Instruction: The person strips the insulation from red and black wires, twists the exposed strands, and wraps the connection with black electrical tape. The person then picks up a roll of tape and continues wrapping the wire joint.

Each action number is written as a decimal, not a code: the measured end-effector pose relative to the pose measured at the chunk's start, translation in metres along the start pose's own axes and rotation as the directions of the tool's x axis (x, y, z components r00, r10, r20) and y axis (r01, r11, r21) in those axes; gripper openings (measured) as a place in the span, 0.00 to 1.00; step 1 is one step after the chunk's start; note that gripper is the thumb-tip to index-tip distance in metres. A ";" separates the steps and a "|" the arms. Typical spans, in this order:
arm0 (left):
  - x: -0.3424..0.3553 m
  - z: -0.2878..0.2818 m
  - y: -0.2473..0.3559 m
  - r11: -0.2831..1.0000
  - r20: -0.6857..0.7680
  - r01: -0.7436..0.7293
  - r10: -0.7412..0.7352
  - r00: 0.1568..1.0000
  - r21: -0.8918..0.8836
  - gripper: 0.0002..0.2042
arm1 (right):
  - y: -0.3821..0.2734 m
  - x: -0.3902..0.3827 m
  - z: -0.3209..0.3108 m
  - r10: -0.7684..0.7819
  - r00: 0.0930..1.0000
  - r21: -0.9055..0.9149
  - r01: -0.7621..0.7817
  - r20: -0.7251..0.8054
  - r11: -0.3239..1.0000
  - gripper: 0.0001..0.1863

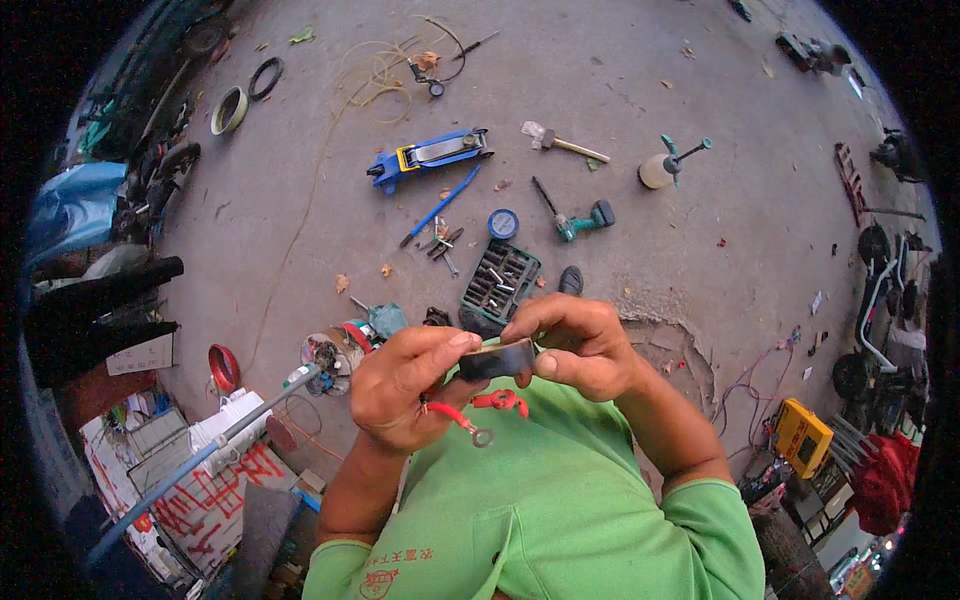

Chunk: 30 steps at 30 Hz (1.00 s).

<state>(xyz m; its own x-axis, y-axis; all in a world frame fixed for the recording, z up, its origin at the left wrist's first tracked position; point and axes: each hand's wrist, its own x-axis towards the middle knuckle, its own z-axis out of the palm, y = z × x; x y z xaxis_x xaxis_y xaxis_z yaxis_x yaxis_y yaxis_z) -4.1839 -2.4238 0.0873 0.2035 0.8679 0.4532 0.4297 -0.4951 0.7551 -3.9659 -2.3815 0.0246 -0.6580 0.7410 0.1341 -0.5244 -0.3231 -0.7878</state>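
Close in front of my chest, my left hand (405, 385) and my right hand (585, 350) pinch a short, dark, glossy black piece with a tan upper edge (497, 361) from its two ends. Its exact kind is not clear; it looks like a flat band seen side-on. From beneath my left palm comes a red cable (448, 411) ending in a metal ring terminal (483, 437). Beside it hangs another red end piece (502, 400). Fingers hide how the cable runs inside the left hand.
On the concrete floor ahead lie a socket set (500, 283), cordless impact wrench (583, 222), blue floor jack (435, 156), hammer (565, 142) and spray bottle (660, 168). A yellow case (802, 440) stands at right. A metal pole (215, 445) slants across the lower left.
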 end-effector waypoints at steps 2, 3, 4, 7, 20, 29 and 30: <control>0.000 -0.001 0.003 0.997 0.019 -0.047 0.046 0.999 0.067 0.21 | -0.004 -0.001 -0.001 0.054 0.998 0.066 -0.056 0.026 0.996 0.17; 0.000 -0.001 0.004 0.993 0.030 -0.071 0.068 0.997 0.099 0.22 | -0.006 -0.001 -0.001 0.081 0.996 0.098 -0.085 0.040 0.992 0.18; 0.000 -0.002 0.005 0.991 0.043 -0.069 0.064 0.997 0.114 0.22 | -0.009 -0.001 0.000 0.114 0.992 0.103 -0.118 0.048 0.988 0.18; 0.000 -0.002 0.010 0.986 0.076 -0.068 0.058 0.995 0.149 0.24 | -0.015 0.001 0.002 0.195 0.977 0.106 -0.203 0.085 0.973 0.18; -0.010 0.012 0.013 0.988 0.074 0.149 -0.147 0.986 -0.029 0.21 | 0.000 -0.004 -0.003 0.191 0.956 0.218 -0.240 0.225 0.946 0.15; -0.019 0.022 0.012 0.994 0.034 0.063 -0.060 0.998 -0.091 0.20 | 0.003 -0.007 -0.004 0.172 0.953 0.233 -0.232 0.251 0.944 0.17; -0.016 0.021 0.013 0.999 0.041 0.017 -0.015 0.999 -0.047 0.22 | 0.002 -0.007 -0.004 0.176 0.952 0.234 -0.236 0.250 0.943 0.17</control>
<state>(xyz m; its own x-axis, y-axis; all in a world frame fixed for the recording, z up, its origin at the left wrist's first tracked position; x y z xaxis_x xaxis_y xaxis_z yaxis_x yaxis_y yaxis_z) -4.1630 -2.4434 0.0796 0.2326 0.8761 0.4222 0.3916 -0.4818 0.7839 -3.9602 -2.3844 0.0199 -0.8538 0.5014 0.1398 -0.4662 -0.6171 -0.6340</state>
